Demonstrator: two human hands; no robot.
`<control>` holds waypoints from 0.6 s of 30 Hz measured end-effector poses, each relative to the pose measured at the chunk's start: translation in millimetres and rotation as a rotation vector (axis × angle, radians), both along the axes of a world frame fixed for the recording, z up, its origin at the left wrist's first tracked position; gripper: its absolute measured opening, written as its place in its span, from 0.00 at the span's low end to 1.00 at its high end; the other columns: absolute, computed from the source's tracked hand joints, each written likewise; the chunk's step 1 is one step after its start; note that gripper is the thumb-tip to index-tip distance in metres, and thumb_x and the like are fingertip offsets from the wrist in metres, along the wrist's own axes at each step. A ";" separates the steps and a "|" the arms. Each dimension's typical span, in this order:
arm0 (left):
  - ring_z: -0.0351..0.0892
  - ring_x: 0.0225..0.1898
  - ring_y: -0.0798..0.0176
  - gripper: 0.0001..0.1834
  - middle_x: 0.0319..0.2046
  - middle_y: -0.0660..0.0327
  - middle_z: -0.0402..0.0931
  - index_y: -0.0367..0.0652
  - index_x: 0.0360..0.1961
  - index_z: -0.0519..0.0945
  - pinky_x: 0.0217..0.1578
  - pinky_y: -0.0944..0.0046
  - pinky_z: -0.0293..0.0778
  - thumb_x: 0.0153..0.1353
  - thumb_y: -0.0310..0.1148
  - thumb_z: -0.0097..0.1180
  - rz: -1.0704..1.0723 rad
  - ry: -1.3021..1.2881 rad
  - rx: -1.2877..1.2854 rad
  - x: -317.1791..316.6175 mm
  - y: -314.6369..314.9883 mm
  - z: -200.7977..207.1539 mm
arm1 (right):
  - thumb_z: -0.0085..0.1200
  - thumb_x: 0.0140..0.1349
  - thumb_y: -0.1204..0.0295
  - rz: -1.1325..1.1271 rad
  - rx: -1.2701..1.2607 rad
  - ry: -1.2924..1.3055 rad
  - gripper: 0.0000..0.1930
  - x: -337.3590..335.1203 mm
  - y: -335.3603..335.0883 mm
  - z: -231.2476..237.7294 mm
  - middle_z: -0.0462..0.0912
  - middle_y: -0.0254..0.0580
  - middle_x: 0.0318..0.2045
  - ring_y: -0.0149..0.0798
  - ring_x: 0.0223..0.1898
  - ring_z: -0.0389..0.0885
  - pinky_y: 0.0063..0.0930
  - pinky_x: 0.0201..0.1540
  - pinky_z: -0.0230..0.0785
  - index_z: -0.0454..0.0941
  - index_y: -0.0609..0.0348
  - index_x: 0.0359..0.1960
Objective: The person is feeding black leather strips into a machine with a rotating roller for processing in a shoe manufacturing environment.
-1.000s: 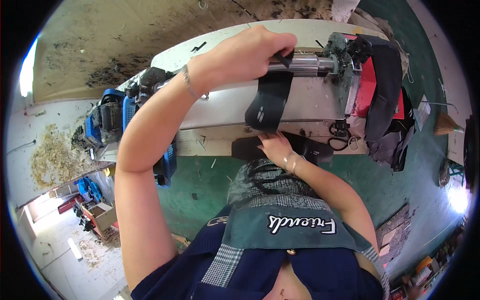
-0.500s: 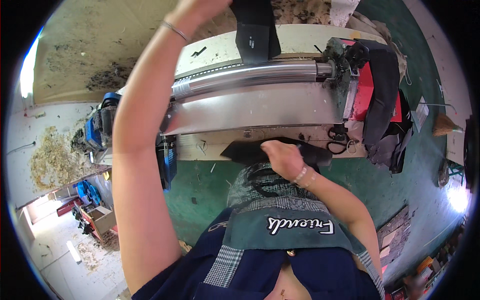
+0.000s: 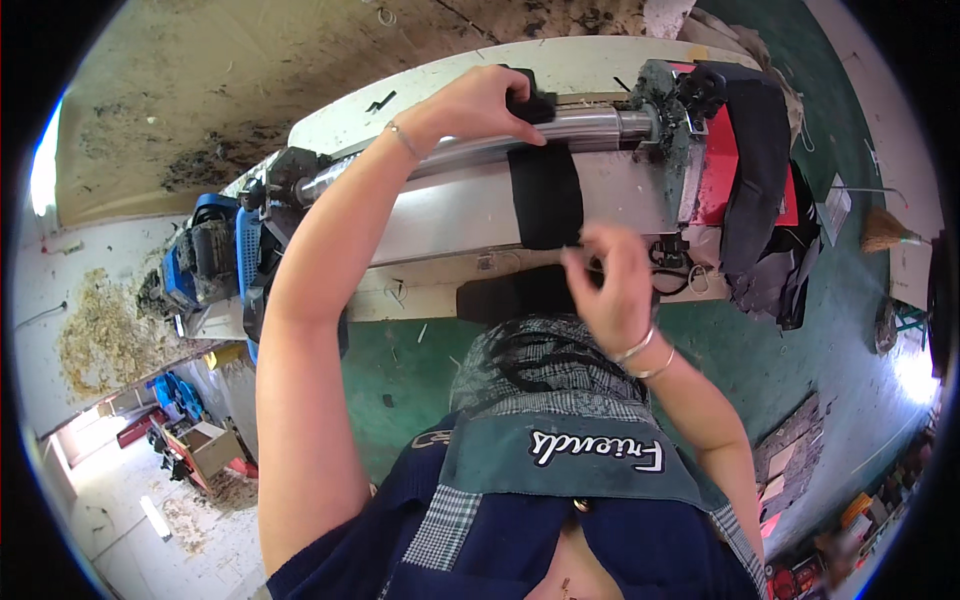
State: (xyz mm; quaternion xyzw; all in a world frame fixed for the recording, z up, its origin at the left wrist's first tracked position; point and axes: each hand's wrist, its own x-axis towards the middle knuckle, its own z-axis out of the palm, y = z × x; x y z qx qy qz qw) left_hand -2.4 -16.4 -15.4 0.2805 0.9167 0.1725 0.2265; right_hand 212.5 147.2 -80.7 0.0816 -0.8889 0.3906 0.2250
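A black fabric-like piece (image 3: 547, 200) lies on the machine's metal plate (image 3: 450, 215), in front of the shiny roller (image 3: 590, 125). Behind the roller, the fingers of my left hand (image 3: 480, 105) curl over a black part of what looks like the same piece, and its thumb lies at the roller. Whether the piece runs under the roller is hidden. My right hand (image 3: 615, 290), slightly blurred, is open with thumb and fingers apart, close to the piece's near edge. Beneath it, another black piece (image 3: 515, 295) lies across the front ledge and my lap.
Dark strips (image 3: 755, 170) hang over the red-sided right end of the machine. At the left end stand a blue basket (image 3: 248, 250) and a blue-and-black part (image 3: 205, 250). Behind the machine is a stained tan sheet (image 3: 240, 100). A broom (image 3: 885, 225) leans at far right.
My left hand has come down and nearer, to the roller. The black piece behind the roller has dropped, and black material now shows on the plate. My right hand has lifted off the lap piece and opened.
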 end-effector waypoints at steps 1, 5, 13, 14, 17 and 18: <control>0.75 0.30 0.56 0.18 0.27 0.53 0.78 0.36 0.38 0.78 0.36 0.61 0.71 0.53 0.37 0.65 -0.027 0.084 0.147 4.8 -4.2 3.2 | 0.62 0.52 0.74 0.174 -0.020 -0.120 0.20 18.7 -8.3 -14.6 0.79 0.47 0.34 0.47 0.36 0.79 0.36 0.39 0.72 0.71 0.62 0.46; 0.71 0.26 0.55 0.11 0.25 0.52 0.75 0.35 0.35 0.74 0.34 0.65 0.71 0.51 0.22 0.62 -0.122 0.225 0.336 35.0 3.6 55.8 | 0.61 0.54 0.65 0.523 0.128 -0.418 0.16 34.0 -51.9 -135.3 0.78 0.46 0.36 0.48 0.41 0.77 0.40 0.48 0.69 0.75 0.59 0.41; 0.82 0.34 0.56 0.18 0.33 0.50 0.82 0.36 0.42 0.80 0.39 0.62 0.75 0.48 0.14 0.56 -0.042 0.368 0.262 20.6 32.1 173.8 | 0.53 0.53 0.67 0.607 0.455 -0.286 0.08 0.9 -69.0 -203.8 0.79 0.36 0.40 0.40 0.48 0.75 0.38 0.57 0.60 0.79 0.49 0.35; 0.81 0.39 0.53 0.21 0.37 0.48 0.81 0.37 0.46 0.79 0.42 0.61 0.74 0.47 0.16 0.58 -0.042 0.564 0.290 6.4 34.8 175.6 | 0.49 0.55 0.68 0.617 0.512 -0.251 0.08 3.1 -67.1 -202.5 0.80 0.35 0.39 0.39 0.47 0.76 0.37 0.56 0.62 0.79 0.48 0.34; 0.78 0.49 0.48 0.27 0.44 0.46 0.79 0.39 0.53 0.75 0.50 0.59 0.72 0.47 0.18 0.60 -0.048 0.973 0.347 -33.4 34.8 213.0 | 0.44 0.56 0.69 0.528 0.417 -0.148 0.09 5.1 -66.7 -204.4 0.80 0.36 0.37 0.39 0.45 0.77 0.36 0.54 0.65 0.78 0.49 0.34; 0.77 0.51 0.47 0.27 0.45 0.46 0.78 0.39 0.53 0.75 0.51 0.58 0.71 0.47 0.19 0.60 0.114 0.511 0.629 -49.5 34.6 250.7 | 0.44 0.56 0.69 0.500 0.423 -0.152 0.09 6.2 -62.5 -200.9 0.80 0.36 0.37 0.39 0.45 0.77 0.36 0.54 0.65 0.78 0.49 0.34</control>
